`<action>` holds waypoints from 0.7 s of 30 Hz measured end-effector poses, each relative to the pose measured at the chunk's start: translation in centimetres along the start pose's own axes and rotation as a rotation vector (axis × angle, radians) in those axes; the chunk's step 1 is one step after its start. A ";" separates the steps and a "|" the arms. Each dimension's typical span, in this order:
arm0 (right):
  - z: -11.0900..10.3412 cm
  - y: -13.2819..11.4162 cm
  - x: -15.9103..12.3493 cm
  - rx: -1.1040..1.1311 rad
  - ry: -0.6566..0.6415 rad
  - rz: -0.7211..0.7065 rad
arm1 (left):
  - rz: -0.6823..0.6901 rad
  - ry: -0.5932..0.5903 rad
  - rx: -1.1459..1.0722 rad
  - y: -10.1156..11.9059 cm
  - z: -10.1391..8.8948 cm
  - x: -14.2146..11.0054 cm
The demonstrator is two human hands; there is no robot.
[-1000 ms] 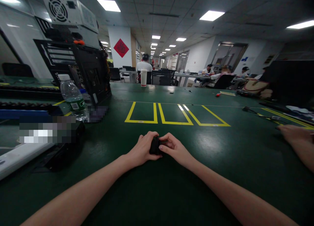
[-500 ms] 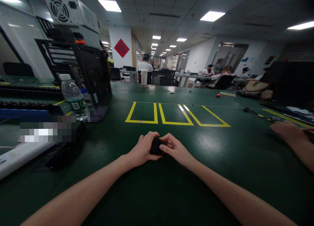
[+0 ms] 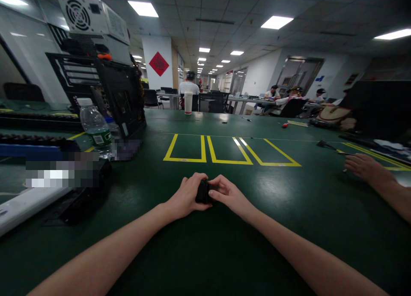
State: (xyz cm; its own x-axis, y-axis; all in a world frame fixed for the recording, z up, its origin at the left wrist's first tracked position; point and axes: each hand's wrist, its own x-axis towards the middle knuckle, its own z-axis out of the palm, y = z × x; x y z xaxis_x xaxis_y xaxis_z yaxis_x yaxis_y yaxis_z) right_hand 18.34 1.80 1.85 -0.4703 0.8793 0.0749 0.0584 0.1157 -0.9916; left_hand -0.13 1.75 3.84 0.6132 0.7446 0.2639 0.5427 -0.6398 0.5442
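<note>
Left hand [image 3: 186, 197] is wrapped round a small boxy black object [image 3: 202, 193], and the right hand [image 3: 230, 197] has its thumb and fingers pinched on the right side. It's right over the dark green tabletop [image 3: 205, 253], can't tell if it's touching. Flat yellow tape outlines [image 3: 184, 160] sit just beyond, and somebody else's hand [image 3: 366, 167] is way off right.

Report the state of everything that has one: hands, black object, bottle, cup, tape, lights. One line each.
Black object: held, details too dark
Left hand: gripping it
Right hand: touching it, grip unclear
Bottle: standing, capped
Cup: upright
Tape: lying flat
Lights: lit
</note>
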 end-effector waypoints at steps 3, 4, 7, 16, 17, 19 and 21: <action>0.1 0.1 0.1 -0.024 0.037 0.027 | -0.003 0.005 0.001 -0.1 0.2 0.0; 0.1 0.1 0.1 -0.033 0.038 0.044 | -0.005 0.007 0.001 -0.2 0.2 0.1; 0.0 -0.1 0.1 -0.052 -0.001 0.072 | -0.002 0.012 0.000 -0.3 0.4 0.1; 0.1 -0.4 -0.2 0.013 -0.054 0.017 | -0.015 0.001 0.012 -0.2 0.3 0.1; 0.2 -0.4 -0.2 0.013 -0.034 0.013 | -0.010 0.002 0.010 -0.2 0.3 0.1; 0.4 -0.4 -0.2 -0.003 0.011 0.014 | -0.001 0.004 0.007 -0.3 0.3 0.1; 0.6 -0.5 -0.1 -0.027 0.037 0.028 | 0.003 0.006 0.005 -0.3 0.3 0.0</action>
State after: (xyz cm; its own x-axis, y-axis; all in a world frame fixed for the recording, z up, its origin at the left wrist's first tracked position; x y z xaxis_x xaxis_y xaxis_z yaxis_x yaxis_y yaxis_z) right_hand 17.83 1.36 2.27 -0.4352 0.8989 0.0511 0.0951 0.1024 -0.9902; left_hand -0.12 1.93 3.49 0.6110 0.7441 0.2702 0.5440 -0.6426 0.5396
